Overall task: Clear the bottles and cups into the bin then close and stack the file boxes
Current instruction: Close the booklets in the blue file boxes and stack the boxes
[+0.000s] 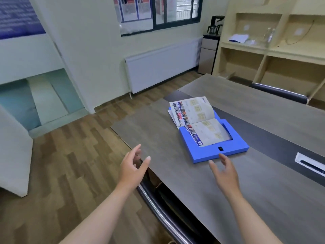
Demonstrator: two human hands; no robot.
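With both arms stretched out ahead, the left hand [132, 166] hangs over the near-left edge of the grey worktop [175, 143], fingers spread, its grip released and holding nothing. Over to the other side, the right hand [226, 173] hovers above the worktop just short of the blue file box [219, 152], fingers loosely splayed, grip released too, fingertips close to the box's front wall but apart from it as far as one can tell.

And that file box lies flat and open near the worktop's left end, a small dark clasp [220, 149] on its front wall facing the person. An open booklet [197, 120] sits in it, printed pages up, its near half lying in the tray and its far half raised and tilted over the box's far edge, with loose white sheets poking out beneath on the left.

A dark strip runs along the worktop's middle, with a cable slot [309, 162] set into it at the right. Tucked under the near edge, a dark chair [165, 205] shows its curved metal frame. Beyond, a white radiator [161, 67] sits under the window, and pale shelves [272, 48] stand at the right.
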